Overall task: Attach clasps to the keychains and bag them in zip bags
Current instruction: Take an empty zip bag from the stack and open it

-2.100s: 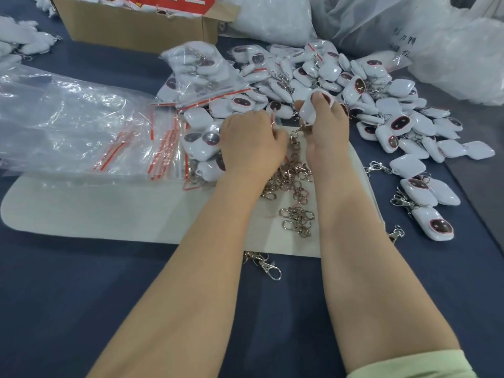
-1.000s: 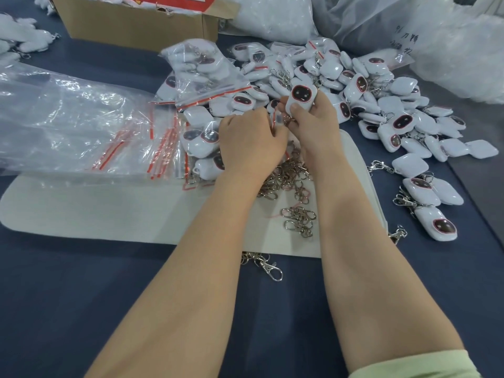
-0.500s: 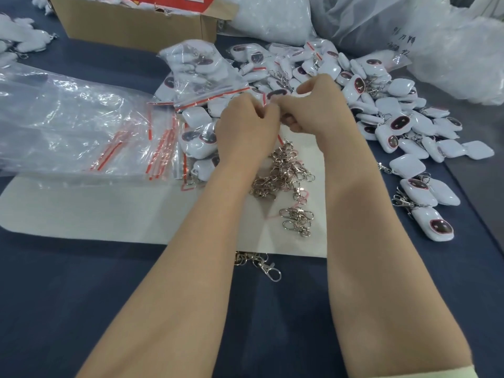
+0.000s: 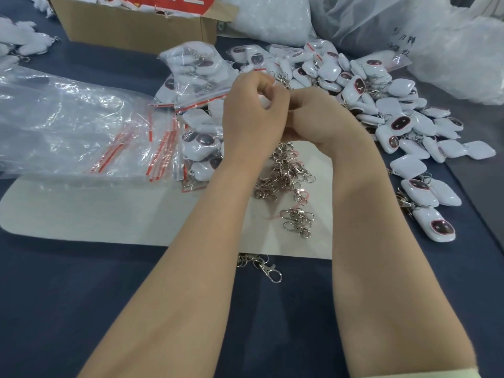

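white keychain (image 4: 264, 101) pinched between the curled left hand (image 4: 252, 118) and right hand (image 4: 323, 120).

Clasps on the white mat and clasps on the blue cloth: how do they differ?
The mat clasps are many, tangled in a heap on the white mat; the cloth clasps are few, just off its near edge on the blue cloth. Both are silver metal.

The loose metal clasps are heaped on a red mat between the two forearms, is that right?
Nearly. The mat is white, not red; the head view shows it. The clasps do lie heaped on it between the two forearms.
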Action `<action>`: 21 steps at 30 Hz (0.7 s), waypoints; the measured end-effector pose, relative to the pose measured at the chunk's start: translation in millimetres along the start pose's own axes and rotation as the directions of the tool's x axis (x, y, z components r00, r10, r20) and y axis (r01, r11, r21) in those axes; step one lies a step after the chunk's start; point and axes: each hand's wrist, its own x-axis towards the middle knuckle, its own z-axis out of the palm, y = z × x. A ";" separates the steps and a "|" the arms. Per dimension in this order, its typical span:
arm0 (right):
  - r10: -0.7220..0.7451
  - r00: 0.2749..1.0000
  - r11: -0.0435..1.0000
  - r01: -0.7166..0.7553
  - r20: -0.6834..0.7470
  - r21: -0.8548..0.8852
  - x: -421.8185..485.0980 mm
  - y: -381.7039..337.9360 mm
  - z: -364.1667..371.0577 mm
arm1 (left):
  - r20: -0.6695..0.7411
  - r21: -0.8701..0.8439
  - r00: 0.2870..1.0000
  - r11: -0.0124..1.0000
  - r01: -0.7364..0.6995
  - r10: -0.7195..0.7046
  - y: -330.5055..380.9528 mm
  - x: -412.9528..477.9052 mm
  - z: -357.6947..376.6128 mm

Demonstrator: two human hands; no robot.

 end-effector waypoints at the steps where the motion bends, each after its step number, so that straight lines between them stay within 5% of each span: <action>1: 0.004 1.000 1.000 -0.004 0.000 -0.027 -0.3 2.1 -0.1 | 0.006 0.000 1.000 1.000 -0.018 0.018 -0.5 -1.6 0.8; 4: 0.054 0.956 0.993 -0.021 -0.290 0.117 1.5 12.4 2.4 | 0.027 0.075 0.998 0.995 -0.066 0.064 -6.7 -4.7 3.7; 7: 0.056 0.735 0.974 -0.189 -0.675 -0.125 6.0 37.7 3.0 | 0.122 0.265 0.991 0.961 -0.084 0.053 -17.2 -8.9 8.7; 12: 0.136 0.832 0.790 -0.419 -0.538 -0.448 9.5 58.1 11.5 | 0.232 0.504 0.967 0.837 -0.213 0.107 -25.3 -15.3 14.1; 17: 0.182 0.818 0.749 -0.475 -0.545 -0.462 14.0 61.6 14.2 | 0.210 0.493 0.972 0.847 -0.198 0.105 -25.6 -15.0 14.8; 21: 0.117 0.766 0.837 -0.419 -0.633 -0.353 14.3 61.5 13.9 | 0.196 0.492 0.975 0.850 -0.188 0.102 -27.6 -14.1 16.0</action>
